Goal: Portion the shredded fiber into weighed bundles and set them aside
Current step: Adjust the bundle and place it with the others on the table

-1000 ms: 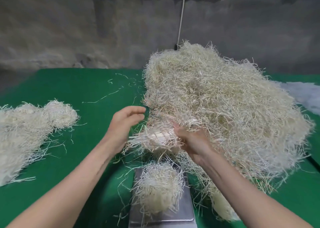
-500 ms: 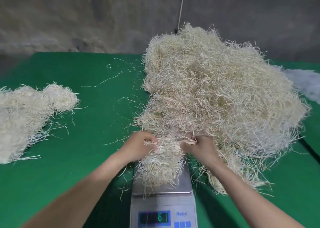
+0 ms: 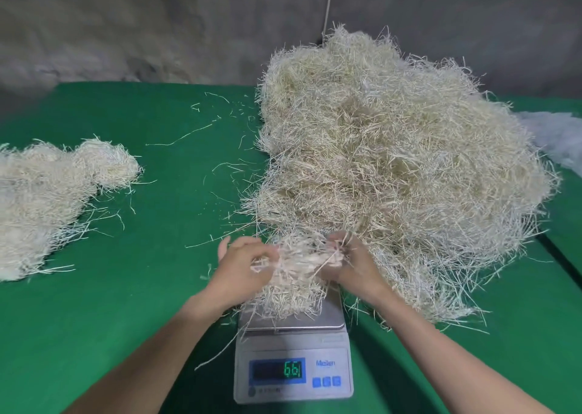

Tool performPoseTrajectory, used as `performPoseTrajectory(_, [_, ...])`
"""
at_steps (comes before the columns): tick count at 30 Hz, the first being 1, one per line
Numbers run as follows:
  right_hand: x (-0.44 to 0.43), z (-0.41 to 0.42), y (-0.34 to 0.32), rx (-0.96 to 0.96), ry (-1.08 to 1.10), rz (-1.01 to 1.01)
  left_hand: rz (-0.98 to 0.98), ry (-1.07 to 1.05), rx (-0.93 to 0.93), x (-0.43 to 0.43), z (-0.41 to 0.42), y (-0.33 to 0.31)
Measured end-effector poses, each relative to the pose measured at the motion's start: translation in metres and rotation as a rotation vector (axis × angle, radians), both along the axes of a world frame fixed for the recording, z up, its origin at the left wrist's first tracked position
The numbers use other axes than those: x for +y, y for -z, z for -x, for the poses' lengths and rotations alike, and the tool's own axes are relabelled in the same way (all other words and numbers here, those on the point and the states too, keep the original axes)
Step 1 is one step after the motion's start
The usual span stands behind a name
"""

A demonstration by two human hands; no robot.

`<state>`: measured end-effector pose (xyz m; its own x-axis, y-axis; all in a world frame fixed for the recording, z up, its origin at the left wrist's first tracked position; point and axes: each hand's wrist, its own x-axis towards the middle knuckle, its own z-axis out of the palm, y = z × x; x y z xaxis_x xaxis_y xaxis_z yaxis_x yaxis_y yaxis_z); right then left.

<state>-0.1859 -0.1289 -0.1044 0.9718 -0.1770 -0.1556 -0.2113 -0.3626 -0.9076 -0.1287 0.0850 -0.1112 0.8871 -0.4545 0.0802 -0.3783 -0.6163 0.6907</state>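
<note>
Both hands have dropped to the scale point(image 3: 293, 366) since a second ago: left hand point(image 3: 242, 265) and right hand point(image 3: 349, 264) each clutch the fiber tuft point(image 3: 291, 291) resting on its pan, probably to adjust the weight. It touches the big fiber heap point(image 3: 393, 168); portioned bundles point(image 3: 53, 199) lie well left on the green surface point(image 3: 141, 287).

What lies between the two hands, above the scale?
In the head view, a fiber bundle lies between the left hand and the right hand; both hold it on the scale pan.
</note>
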Motion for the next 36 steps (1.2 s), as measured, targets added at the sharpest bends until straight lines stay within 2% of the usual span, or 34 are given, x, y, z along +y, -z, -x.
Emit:
performPoseTrajectory(2, [-0.011, 0.0, -0.015, 0.007, -0.008, -0.054, 0.115, -0.067, 0.053, 0.003, 0.0, -0.007])
performPoseTrajectory(4, [-0.022, 0.002, -0.031, 0.009, -0.001, -0.193, 0.203, -0.087, 0.058, 0.004, -0.001, -0.016])
performPoseTrajectory(6, [-0.029, 0.002, -0.043, -0.036, 0.049, -0.334, 0.244, -0.103, 0.03, 0.002, -0.002, -0.025])
performPoseTrajectory(8, [-0.032, -0.001, -0.051, -0.122, 0.151, -0.379, 0.26, -0.136, -0.009, 0.0, -0.002, -0.033])
performPoseTrajectory(9, [-0.031, -0.002, -0.054, -0.171, 0.199, -0.355, 0.268, -0.154, -0.033, -0.001, -0.002, -0.036])
performPoseTrajectory(11, [-0.027, -0.002, -0.058, -0.259, 0.239, -0.178, 0.297, -0.176, -0.075, -0.004, -0.001, -0.042])
performPoseTrajectory(14, [-0.02, -0.001, -0.058, -0.324, 0.104, 0.135, 0.335, -0.163, -0.116, -0.005, -0.003, -0.051])
performPoseTrajectory(16, [-0.015, -0.001, -0.057, -0.342, 0.03, 0.221, 0.34, -0.147, -0.126, -0.006, -0.003, -0.056])
performPoseTrajectory(36, [-0.008, -0.007, -0.06, -0.377, -0.036, 0.181, 0.396, -0.15, -0.153, -0.011, -0.006, -0.068])
